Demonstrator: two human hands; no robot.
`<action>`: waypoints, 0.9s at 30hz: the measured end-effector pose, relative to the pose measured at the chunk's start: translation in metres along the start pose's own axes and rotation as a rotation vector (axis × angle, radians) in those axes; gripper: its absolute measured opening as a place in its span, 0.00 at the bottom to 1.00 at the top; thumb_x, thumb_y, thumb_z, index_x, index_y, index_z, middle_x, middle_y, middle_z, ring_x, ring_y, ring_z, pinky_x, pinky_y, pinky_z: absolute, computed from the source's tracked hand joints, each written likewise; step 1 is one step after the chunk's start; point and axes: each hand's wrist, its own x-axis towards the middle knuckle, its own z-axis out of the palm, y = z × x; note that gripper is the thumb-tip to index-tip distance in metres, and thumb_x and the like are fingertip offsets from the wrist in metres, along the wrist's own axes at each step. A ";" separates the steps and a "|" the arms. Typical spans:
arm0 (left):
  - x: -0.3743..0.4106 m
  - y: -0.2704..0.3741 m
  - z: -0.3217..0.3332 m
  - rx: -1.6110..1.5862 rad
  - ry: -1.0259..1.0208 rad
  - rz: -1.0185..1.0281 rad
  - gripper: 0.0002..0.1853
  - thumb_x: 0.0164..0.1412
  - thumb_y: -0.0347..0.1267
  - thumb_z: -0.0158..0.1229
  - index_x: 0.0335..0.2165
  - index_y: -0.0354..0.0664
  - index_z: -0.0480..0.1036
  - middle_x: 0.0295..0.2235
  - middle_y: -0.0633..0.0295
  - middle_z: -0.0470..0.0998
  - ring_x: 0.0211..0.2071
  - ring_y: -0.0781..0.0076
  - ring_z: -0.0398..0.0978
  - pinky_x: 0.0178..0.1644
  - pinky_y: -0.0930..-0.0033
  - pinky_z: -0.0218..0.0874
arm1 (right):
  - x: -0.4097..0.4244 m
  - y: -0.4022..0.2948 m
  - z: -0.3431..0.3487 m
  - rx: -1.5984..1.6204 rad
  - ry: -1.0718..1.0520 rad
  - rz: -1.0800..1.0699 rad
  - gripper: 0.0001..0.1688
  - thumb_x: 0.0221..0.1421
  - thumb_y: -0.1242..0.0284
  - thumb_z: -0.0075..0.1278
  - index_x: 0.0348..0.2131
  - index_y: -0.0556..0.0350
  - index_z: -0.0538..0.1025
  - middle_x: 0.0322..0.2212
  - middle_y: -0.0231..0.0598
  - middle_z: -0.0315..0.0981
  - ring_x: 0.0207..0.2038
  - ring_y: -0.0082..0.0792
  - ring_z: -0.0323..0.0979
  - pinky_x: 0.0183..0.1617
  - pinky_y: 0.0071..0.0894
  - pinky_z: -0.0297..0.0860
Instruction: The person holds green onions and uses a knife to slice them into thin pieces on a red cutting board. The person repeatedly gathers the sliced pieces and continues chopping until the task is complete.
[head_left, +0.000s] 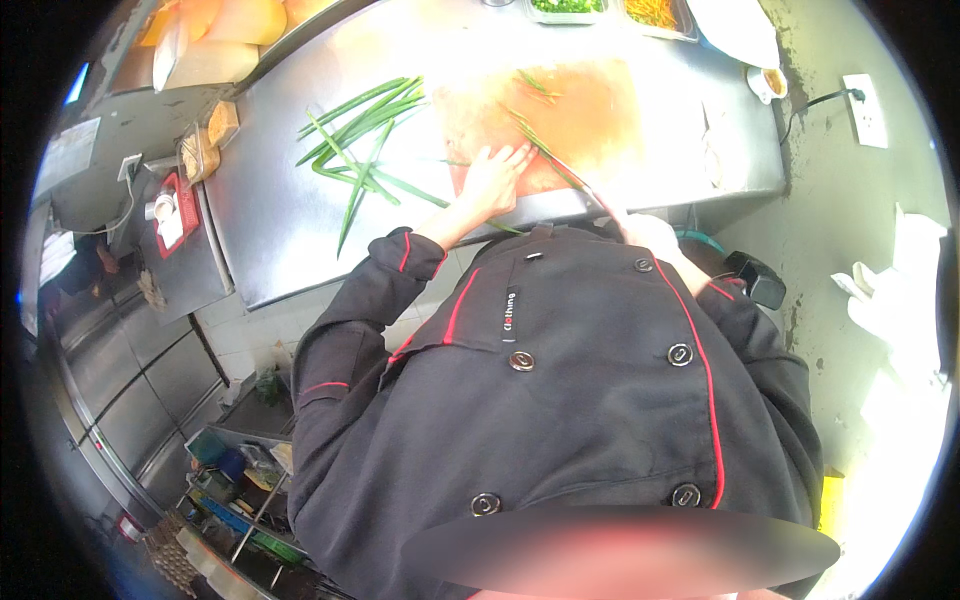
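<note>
My left hand (496, 178) rests on an orange-toned cutting board (600, 97), its fingertips pressing green onion stalks (531, 135) against the surface. Gripped in my right hand (654, 234), close to my jacket at the counter's front edge, is a knife (592, 191). The knife's blade slants up and left across the board, along the stalks and near my left fingertips. Cut green strips (536, 82) lie farther back on the board. Left of it, a loose pile of long green onions (367, 135) spreads over the steel counter (262, 165).
Clear containers of chopped greens (566, 6) and orange shreds (651, 13) stand at the back. A white cup (766, 84) is by the right wall, near a plugged-in outlet (868, 112). A red tray (191, 206) sits on a lower side surface at left.
</note>
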 end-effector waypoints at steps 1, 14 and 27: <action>0.001 0.002 -0.003 -0.033 -0.005 -0.006 0.40 0.49 0.31 0.51 0.63 0.44 0.58 0.61 0.65 0.64 0.49 0.69 0.66 0.51 0.58 0.56 | -0.002 0.010 0.006 0.005 -0.031 -0.009 0.35 0.59 0.76 0.39 0.64 0.33 0.61 0.38 0.51 0.76 0.39 0.47 0.76 0.43 0.46 0.72; 0.014 -0.013 -0.005 -0.099 0.080 -0.126 0.41 0.47 0.33 0.55 0.62 0.45 0.59 0.60 0.64 0.65 0.52 0.67 0.66 0.49 0.56 0.57 | 0.054 0.024 0.012 0.381 0.808 -0.371 0.36 0.54 0.87 0.38 0.62 0.51 0.63 0.58 0.51 0.65 0.60 0.49 0.64 0.64 0.38 0.61; -0.003 0.013 0.007 -0.191 0.134 0.034 0.41 0.46 0.32 0.54 0.62 0.46 0.59 0.59 0.64 0.66 0.53 0.65 0.66 0.49 0.55 0.55 | -0.014 0.004 0.006 0.244 0.509 -0.245 0.41 0.55 0.79 0.39 0.67 0.36 0.55 0.40 0.55 0.74 0.34 0.45 0.76 0.37 0.40 0.72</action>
